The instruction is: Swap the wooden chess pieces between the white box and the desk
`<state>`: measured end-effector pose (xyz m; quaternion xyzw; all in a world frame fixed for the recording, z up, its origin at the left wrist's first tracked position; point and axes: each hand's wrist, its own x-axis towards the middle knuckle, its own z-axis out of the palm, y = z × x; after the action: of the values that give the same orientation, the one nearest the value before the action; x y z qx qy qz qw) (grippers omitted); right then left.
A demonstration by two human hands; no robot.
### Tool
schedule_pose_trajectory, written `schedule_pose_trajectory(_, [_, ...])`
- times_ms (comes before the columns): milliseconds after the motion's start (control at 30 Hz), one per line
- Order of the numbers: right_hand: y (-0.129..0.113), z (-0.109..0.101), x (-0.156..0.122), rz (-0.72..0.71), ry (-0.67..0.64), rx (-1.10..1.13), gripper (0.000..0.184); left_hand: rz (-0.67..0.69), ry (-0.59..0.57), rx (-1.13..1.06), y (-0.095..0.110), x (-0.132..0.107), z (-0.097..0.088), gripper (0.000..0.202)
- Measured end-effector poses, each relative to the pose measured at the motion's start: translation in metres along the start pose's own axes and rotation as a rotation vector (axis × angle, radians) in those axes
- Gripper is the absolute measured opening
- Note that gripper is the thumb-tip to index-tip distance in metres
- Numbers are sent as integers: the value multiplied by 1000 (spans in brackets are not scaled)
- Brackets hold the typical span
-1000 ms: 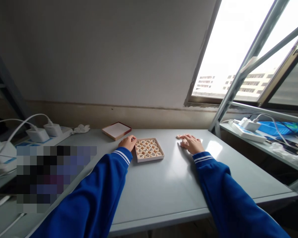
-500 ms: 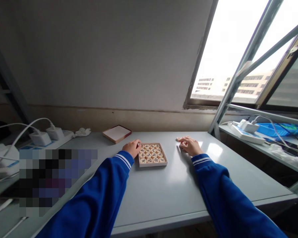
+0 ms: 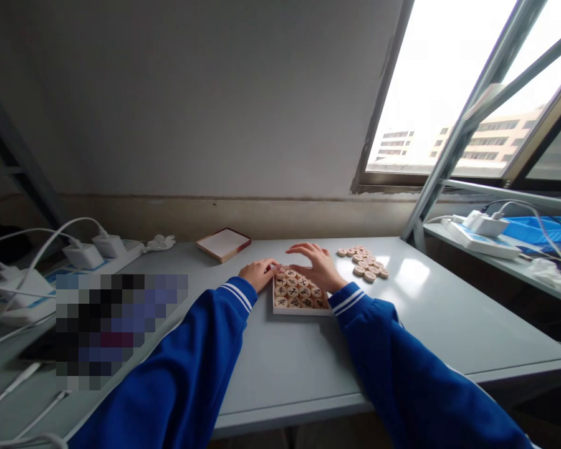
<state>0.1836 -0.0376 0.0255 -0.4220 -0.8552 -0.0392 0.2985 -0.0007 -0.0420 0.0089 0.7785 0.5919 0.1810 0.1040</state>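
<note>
Now my right hand [image 3: 321,268] hangs, fingers parted and empty, over the box [image 3: 302,312] of round pieces [image 3: 304,292], my left hand [image 3: 257,275] curled at its edge, grip unclear.

Discs [image 3: 292,291] in tray [image 3: 301,311]; lid [image 3: 224,242] behind left; loose discs [image 3: 364,264] right.

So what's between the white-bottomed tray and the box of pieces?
In the head view, the left hand at the box, then bare tabletop towards the tray.
</note>
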Motion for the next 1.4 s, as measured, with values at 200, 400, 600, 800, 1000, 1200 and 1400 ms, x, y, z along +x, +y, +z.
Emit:
schedule_pose_trajectory(200, [78,-8,-12,394,-35,-338,29,16,-9,-2,2,-1,-1,41])
schedule_pose_trajectory(400, [102,-6,-23,333,-189,-476,25,-23,29,38,5,-2,3,40])
schedule_pose_trajectory(600, [100,-16,-22,385,-168,-494,33,-12,3,34,6,-2,2,44])
schedule_pose_trajectory(800, [76,-16,-14,315,-63,-321,19,-28,10,113,9,-2,1,39])
schedule_pose_trajectory(1000, [22,-4,-1,-27,-152,258,16,-2,26,83,7,-2,2,41])
schedule_pose_trajectory(1200, [5,6,-2,-70,-143,263,18,-12,1,57,3,0,2,34])
schedule_pose_trajectory(1400, [13,7,-4,-112,-154,247,12,-14,2,86,4,0,2,33])
